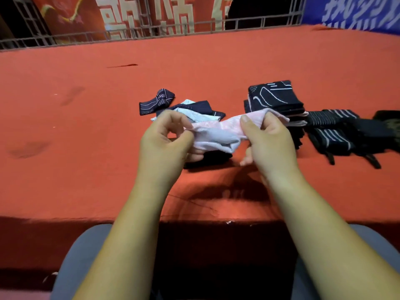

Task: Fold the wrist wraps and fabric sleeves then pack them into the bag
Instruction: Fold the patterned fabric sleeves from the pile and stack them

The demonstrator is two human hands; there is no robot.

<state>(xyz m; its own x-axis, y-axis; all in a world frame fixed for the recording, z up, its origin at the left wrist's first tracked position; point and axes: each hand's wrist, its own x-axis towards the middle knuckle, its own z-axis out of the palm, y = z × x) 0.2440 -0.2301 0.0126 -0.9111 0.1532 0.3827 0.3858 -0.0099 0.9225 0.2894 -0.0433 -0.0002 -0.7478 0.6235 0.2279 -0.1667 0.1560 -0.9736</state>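
A pale pink and white fabric sleeve [218,133] is stretched between my two hands above the red table. My left hand [164,144] pinches its left end; my right hand [268,139] grips its right end with the thumb on top. Behind the hands lies a loose heap of navy and light blue sleeves [194,109], with a navy striped piece [157,100] to its left. A neat stack of folded dark sleeves [275,98] stands behind my right hand. Black striped wrist wraps [333,131] lie to the right. A dark piece [207,161] sits under my hands.
The red cloth-covered table [86,126] stretches wide to the left and back. A metal railing [151,31] with red and blue banners runs along the far edge. A dark object [387,120] lies at the right frame border. My knees show below the table's front edge.
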